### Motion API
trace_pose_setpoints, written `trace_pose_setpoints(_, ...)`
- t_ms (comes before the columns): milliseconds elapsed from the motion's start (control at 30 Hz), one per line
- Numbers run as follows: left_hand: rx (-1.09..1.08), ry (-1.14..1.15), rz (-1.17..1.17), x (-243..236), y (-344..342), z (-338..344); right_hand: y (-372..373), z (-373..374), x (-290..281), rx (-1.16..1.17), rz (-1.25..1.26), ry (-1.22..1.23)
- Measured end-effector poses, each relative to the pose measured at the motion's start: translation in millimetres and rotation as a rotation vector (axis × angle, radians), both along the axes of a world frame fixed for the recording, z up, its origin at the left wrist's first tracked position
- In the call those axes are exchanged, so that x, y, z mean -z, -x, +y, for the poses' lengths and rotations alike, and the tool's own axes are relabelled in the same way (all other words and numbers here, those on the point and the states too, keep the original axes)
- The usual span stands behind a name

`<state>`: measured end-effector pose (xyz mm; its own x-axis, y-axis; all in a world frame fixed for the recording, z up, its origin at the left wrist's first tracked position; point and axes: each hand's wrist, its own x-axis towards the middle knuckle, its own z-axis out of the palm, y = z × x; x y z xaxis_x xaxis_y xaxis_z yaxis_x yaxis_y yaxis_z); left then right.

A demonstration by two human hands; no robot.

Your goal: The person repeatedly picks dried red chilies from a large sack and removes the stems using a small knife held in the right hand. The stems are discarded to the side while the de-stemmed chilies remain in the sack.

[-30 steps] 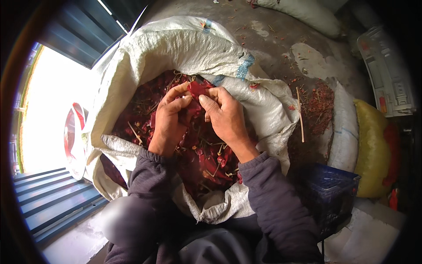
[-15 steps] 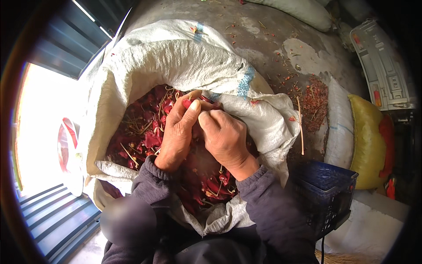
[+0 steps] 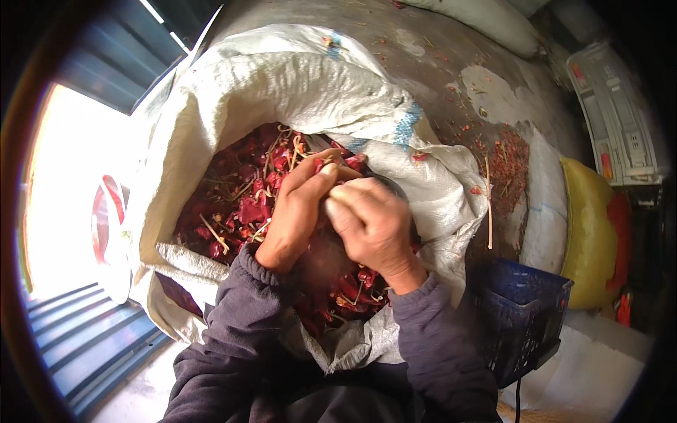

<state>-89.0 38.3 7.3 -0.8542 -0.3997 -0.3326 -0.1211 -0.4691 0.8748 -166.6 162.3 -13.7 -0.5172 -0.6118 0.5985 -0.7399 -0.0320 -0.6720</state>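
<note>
A white woven sack (image 3: 247,84) lies open with dried red chilies (image 3: 254,208) and pale stems inside. My left hand (image 3: 296,204) is closed over the pile, its thumb upright, a bit of red chili (image 3: 326,162) showing at its fingertips. My right hand (image 3: 374,229), slightly blurred, has its fingers curled in against my left fingers; what lies inside them is hidden. A dark rounded thing (image 3: 388,183) shows partly behind my right hand.
A blue plastic crate (image 3: 518,296) stands right of the sack, near a yellow bag (image 3: 585,233), a white bag (image 3: 543,218), scattered red debris (image 3: 504,173) and a long thin stick (image 3: 488,211). A grey case (image 3: 613,120) is upper right; corrugated metal (image 3: 92,338) lines the left.
From a raised, looser pinch on a red piece, both hands have moved lower and closed together. Since half a second ago they shifted slightly right, the right blurring.
</note>
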Motion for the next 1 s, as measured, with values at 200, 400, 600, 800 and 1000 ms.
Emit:
trace_pose_setpoints(200,0.323,0.376,0.031,-1,-3,2,16,11,6,0.057,-0.628,0.053)
trace_pose_setpoints(400,0.271,0.313,0.047,11,-3,9,12,27,-8,-0.02,-0.762,0.011)
trace_pose_setpoints(600,0.419,0.572,0.007,8,-5,4,18,26,1,0.082,-0.311,-0.11)
trace_pose_setpoints(800,0.419,0.845,0.119,7,-4,2,18,25,-2,0.018,-0.553,-0.09)
trace_pose_setpoints(1000,0.441,0.386,0.093,6,-6,-1,11,24,8,-0.192,-1.252,0.2)
